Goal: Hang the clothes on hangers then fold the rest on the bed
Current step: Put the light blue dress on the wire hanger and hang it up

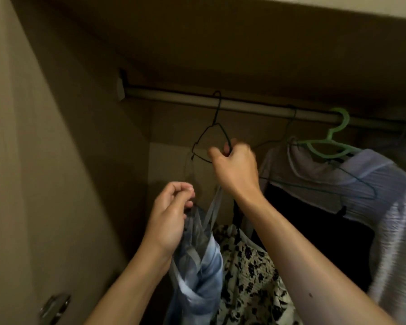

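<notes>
"Head view, then: where was the blue top (197, 266)?"

"It hung low in the closet, in front of a flowery dress (251, 266). The left hand (169, 216) had its fingers curled and pinched the top's upper edge. So that hand was clamped on the top."

"And the other hand?"

"The right hand (234, 167) was higher up. Its fingers were wrapped round the thin wire hanger (205, 133). The hanger's hook sat over the rod (174, 96)."

"Was the top on the hanger yet?"

"I could not tell. One strap (213, 207) ran up under the right wrist, and its end was hidden."

"What did I think the job was right then?"

"Getting the straps over the hanger's two arms, I think. The right hand needed to keep the hanger steady, because thin wire swings and twists. The left hand needed to lift its strap up and slip it over the left arm of the hanger."

"What could have gone wrong?"

"The cloth looked smooth, so a strap might have slid off. The top might also have hung crooked if only one strap was on. Near the right, a green hanger (333, 134) held a pale purple shirt (384, 184), so the hands had to keep clear of it."
</notes>
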